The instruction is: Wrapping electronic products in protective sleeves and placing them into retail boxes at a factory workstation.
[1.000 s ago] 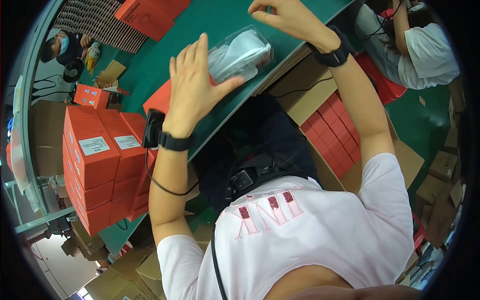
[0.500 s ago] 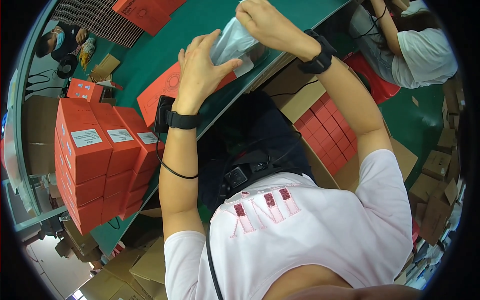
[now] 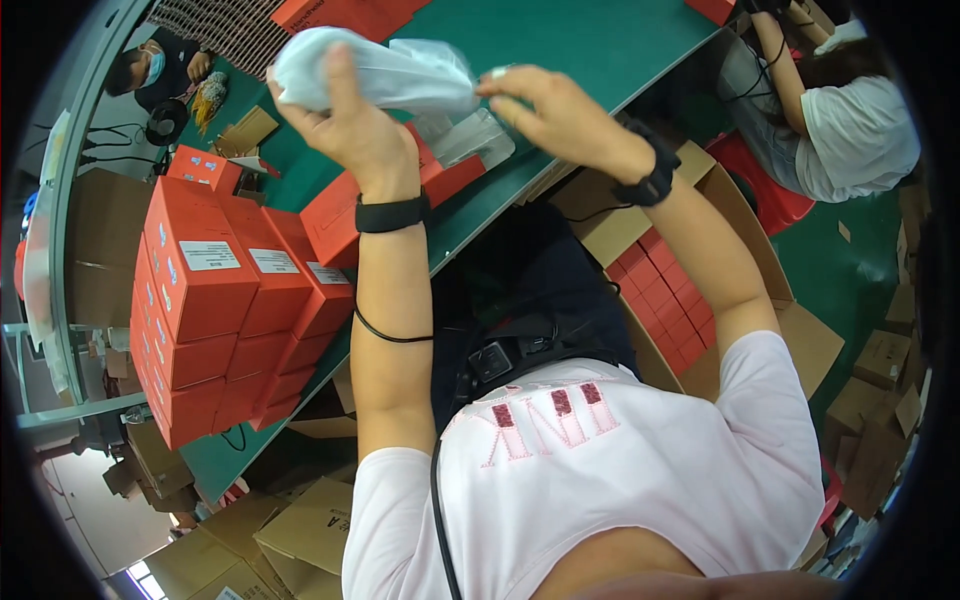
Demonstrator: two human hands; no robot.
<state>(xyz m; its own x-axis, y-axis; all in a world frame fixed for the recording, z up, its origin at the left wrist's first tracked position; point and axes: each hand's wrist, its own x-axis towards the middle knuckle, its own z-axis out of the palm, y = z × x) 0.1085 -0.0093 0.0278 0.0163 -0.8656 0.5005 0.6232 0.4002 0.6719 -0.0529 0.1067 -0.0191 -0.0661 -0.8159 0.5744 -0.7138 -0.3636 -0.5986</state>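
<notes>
My left hand is closed around a long object in a whitish plastic bag, raised above the green table. One end of it is thick and rounded, and the wrapping hides what is inside. My right hand is at the bag's narrower end, its fingertips beside or just touching the wrapping and its fingers loosely apart. Beneath the bag lies a long red box, partly covered by my left wrist. A clear plastic tray lies at the right end of that box.
Red boxes with white labels stand stacked at the left. Below the table edge, a carton holds several small red boxes. More red boxes and a woven basket are at the far side. Two people sit nearby, far left and right.
The bagged object has moved left in my left hand and now lies more level. My right hand has come off its top and moved down and right. The box and tray beneath show more.
</notes>
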